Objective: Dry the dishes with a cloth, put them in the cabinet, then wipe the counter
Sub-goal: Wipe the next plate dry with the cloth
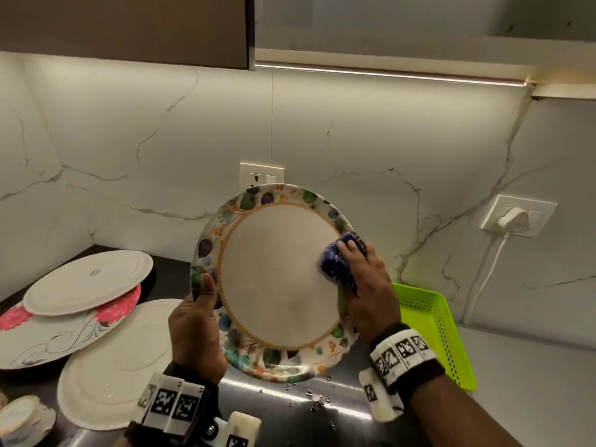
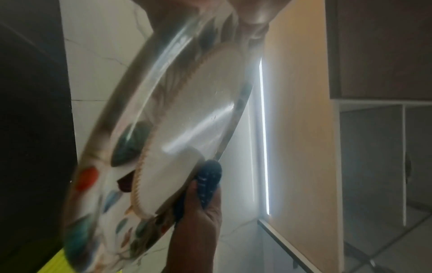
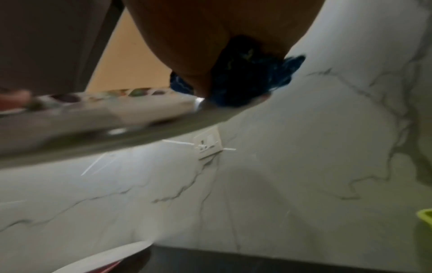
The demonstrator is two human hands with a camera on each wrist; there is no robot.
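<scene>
A large plate (image 1: 277, 285) with a cream centre and a leaf-patterned rim is held tilted up above the steel sink. My left hand (image 1: 196, 324) grips its left rim, thumb on the front face. My right hand (image 1: 367, 285) presses a bunched blue cloth (image 1: 338, 262) against the plate's right side. In the left wrist view the plate (image 2: 187, 120) fills the middle, with the cloth (image 2: 208, 181) at its lower edge. The right wrist view shows the cloth (image 3: 245, 79) under my palm on the plate's rim (image 3: 105, 110).
Several plates lie on the dark counter at left: a white one (image 1: 90, 282) on a pink-flowered one (image 1: 58, 333), and another white one (image 1: 122, 362). A lime-green basket (image 1: 432, 321) sits at right. Wall sockets (image 1: 519, 217) and upper cabinets (image 1: 129, 27) are behind.
</scene>
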